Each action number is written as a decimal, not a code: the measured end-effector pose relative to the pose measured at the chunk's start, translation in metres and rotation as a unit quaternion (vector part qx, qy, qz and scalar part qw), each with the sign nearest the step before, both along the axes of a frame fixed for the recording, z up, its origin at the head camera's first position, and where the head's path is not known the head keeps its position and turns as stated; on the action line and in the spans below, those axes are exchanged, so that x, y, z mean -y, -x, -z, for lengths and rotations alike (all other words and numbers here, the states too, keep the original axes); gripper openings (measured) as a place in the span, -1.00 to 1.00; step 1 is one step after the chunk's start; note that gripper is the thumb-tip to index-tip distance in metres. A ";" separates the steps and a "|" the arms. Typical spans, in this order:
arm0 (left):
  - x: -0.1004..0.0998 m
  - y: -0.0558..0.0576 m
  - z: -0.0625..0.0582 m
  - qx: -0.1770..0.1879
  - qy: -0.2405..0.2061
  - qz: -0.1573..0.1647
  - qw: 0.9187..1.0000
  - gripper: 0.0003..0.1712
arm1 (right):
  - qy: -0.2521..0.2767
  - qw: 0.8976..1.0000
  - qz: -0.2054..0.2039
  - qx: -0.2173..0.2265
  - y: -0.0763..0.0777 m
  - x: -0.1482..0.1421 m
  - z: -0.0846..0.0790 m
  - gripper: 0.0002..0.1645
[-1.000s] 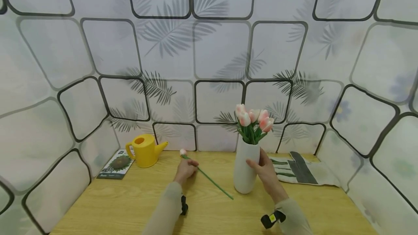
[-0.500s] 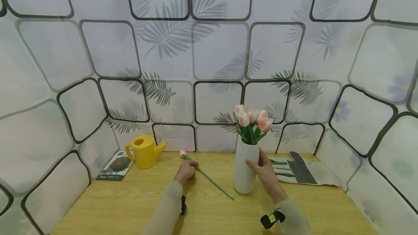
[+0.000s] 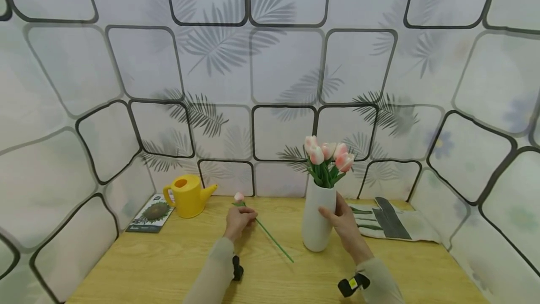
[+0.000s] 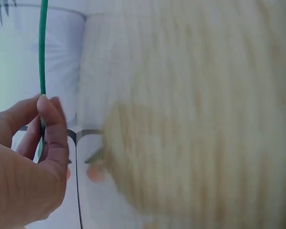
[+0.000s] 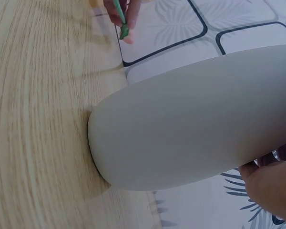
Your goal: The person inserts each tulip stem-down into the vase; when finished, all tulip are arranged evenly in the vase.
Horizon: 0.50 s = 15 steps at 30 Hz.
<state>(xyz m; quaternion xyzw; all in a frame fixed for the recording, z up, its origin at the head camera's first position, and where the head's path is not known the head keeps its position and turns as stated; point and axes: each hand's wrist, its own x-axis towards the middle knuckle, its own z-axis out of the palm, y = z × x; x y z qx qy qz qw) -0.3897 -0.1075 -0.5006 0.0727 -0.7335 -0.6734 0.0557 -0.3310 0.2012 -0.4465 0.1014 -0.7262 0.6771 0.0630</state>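
Note:
My left hand (image 3: 239, 222) pinches the green stem of a single pale pink tulip (image 3: 239, 197), whose head points toward the back wall. In the left wrist view the stem (image 4: 42, 52) passes between thumb and fingertips. The stem's lower end slants to the front right over the table. My right hand (image 3: 343, 224) grips the upper side of a tall white vase (image 3: 314, 219), thumb on its front, other fingers partly hidden behind. Several pink-and-white tulips (image 3: 325, 154) with green leaves stand in the vase. The right wrist view shows the vase base (image 5: 102, 143) on the wood.
A yellow watering can (image 3: 187, 198) stands at the back left, beside a card with a sunflower picture (image 3: 151, 214). To the right of the vase lies a flat cloth with grey and green print (image 3: 394, 222). Patterned curtain walls (image 3: 282, 130) enclose the wooden table (image 3: 270, 285).
The single tulip has shifted and turned slightly in my left hand; its stem end has swung a little left, away from the vase. The right hand and vase stay in place.

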 end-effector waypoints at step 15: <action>-0.007 -0.009 -0.027 -0.058 -0.166 -0.044 0.983 -0.74 | 0.011 1.000 -0.003 0.002 -0.003 0.001 0.001 -0.04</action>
